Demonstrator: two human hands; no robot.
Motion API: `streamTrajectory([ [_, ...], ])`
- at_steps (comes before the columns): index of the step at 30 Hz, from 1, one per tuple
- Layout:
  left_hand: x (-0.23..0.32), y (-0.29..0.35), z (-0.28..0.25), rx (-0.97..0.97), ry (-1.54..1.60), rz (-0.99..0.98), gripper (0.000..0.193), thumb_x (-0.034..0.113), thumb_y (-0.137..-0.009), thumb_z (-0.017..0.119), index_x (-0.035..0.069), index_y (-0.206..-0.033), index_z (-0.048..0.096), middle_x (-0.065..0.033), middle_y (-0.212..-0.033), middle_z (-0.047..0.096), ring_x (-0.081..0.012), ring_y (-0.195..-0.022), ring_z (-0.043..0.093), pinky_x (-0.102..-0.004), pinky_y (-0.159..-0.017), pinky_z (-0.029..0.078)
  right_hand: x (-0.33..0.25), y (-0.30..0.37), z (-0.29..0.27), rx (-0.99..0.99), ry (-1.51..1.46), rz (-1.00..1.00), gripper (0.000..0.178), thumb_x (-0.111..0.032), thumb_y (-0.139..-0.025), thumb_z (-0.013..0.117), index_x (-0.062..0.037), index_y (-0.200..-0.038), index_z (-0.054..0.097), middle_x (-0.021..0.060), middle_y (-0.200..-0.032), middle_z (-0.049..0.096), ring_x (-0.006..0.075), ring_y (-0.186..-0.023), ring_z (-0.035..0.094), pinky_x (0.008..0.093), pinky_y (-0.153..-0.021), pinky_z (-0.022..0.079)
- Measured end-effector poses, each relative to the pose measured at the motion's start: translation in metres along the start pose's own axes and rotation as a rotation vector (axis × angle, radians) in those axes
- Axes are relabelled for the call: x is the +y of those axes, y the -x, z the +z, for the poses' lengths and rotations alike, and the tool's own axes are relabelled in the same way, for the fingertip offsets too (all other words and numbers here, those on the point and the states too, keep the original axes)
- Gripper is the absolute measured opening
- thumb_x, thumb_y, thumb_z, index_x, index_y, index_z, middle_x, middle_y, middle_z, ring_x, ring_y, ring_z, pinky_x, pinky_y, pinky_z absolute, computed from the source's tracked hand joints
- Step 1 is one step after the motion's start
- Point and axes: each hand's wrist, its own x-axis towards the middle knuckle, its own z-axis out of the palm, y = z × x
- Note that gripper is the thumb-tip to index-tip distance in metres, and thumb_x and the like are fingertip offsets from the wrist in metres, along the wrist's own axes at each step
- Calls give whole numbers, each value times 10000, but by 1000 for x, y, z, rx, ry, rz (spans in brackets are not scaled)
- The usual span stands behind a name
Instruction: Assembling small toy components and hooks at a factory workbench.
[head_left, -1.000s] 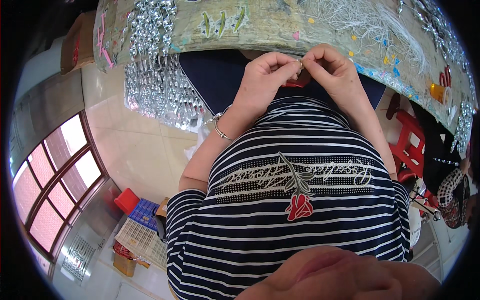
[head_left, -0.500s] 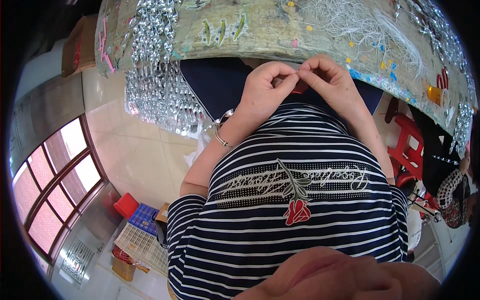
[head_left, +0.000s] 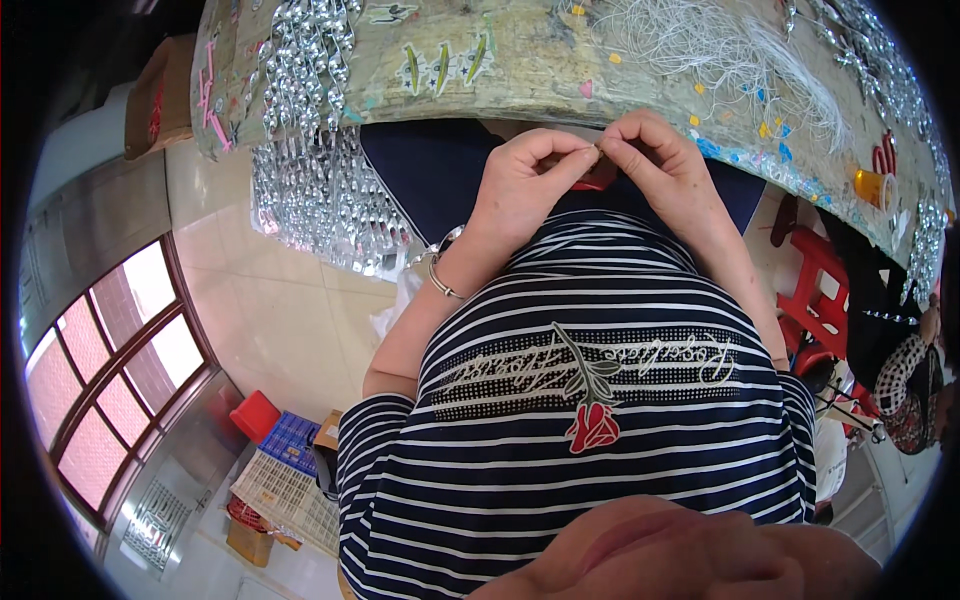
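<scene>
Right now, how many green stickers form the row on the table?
3: left sticker, middle sticker and right sticker, side by side on the table, beyond the left hand; none in this row seems hidden.

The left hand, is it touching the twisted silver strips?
Apart: the head view shows dark blue cloth in the gap between the left hand and the silver strips.

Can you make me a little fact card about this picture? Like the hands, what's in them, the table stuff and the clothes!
Hands: left hand and right hand, both pinching, fingertips close together
Between them: too small to make out
Left wrist: silvery bracelet
Table: silver twisted strips, white threads, three green stickers
Clothes: dark shirt with white stripes and a red rose
</scene>
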Motion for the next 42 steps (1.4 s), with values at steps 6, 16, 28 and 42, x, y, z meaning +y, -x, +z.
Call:
streamTrajectory([
  [6, 2, 3, -1, -18, 61, -42, 137, 82, -848, 652, 8, -959, 681, -10, -822, 653, -56, -743, 570, -195, -682, 462, 1, 1, 0, 19, -19, 38, 80, -85, -908, 578, -10, -933, 593, -1, -882, 542, 64, -808, 551, 194, -751, 438],
  [16, -6, 2, -1, 9, 45, -19, 127, 34, -836, 652, -14, -950, 680, -35, -872, 670, -73, -800, 595, -200, -743, 472, 1, 1, 1, 20, 60, -23, 73, -69, -902, 580, -1, -918, 600, 2, -881, 542, 68, -822, 550, 200, -748, 441],
  [28, -7, 0, 0, 34, 51, -66, 104, 34, -830, 662, 1, -926, 684, -2, -821, 653, -41, -749, 568, -182, -693, 456, 4, 1, -1, 5, 55, -5, 55, -61, -901, 581, -10, -922, 579, 2, -892, 529, 66, -816, 547, 197, -745, 441],
  [42, -10, -1, 0, 44, 35, -23, 107, 42, -829, 665, -3, -924, 682, -2, -793, 650, -37, -707, 560, -173, -658, 448, 6, 1, 1, 5, -67, 86, 86, -112, -915, 574, -31, -943, 577, -31, -847, 534, 47, -808, 533, 189, -747, 423],
])
